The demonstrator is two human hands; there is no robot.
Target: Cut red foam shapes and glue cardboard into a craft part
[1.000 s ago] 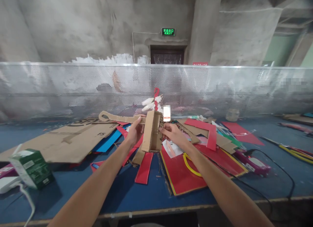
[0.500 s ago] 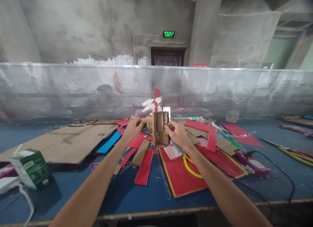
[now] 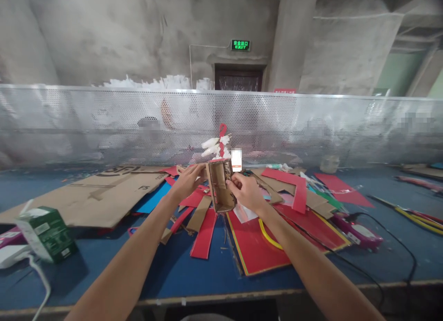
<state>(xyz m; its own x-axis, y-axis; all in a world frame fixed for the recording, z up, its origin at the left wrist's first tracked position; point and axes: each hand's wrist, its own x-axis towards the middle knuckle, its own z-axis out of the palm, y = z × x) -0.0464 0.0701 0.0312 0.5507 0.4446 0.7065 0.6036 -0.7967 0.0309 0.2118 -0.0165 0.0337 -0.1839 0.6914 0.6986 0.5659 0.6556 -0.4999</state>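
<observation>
A small open-fronted cardboard box [image 3: 218, 192] is held up above the cluttered table, tilted slightly, its hollow inside facing me. My left hand [image 3: 188, 180] grips it at the left side, where a strip of cardboard sticks out past the fingers. The fingertips there are partly hidden. My right hand [image 3: 246, 191] pinches the box's right wall, fingers bent over the edge. Just behind the box's top are a red curled piece [image 3: 222, 132] and white flowers [image 3: 210, 148]; whether they touch the box I cannot tell. A lit phone screen [image 3: 236, 160] shows behind it.
Large flat cardboard [image 3: 104, 196] lies left, with a green box [image 3: 46, 233] nearer. Red and brown strips [image 3: 204, 235] spread in front. To the right are a red board [image 3: 263, 252], a purple device [image 3: 360, 233] with a black cable, and yellow-handled pliers [image 3: 415, 217]. Perforated metal screen [image 3: 121, 127] behind.
The box has shifted a little left and tilted over. My left hand has moved from the protruding strip in closer to the box's side; my right hand follows on the right wall.
</observation>
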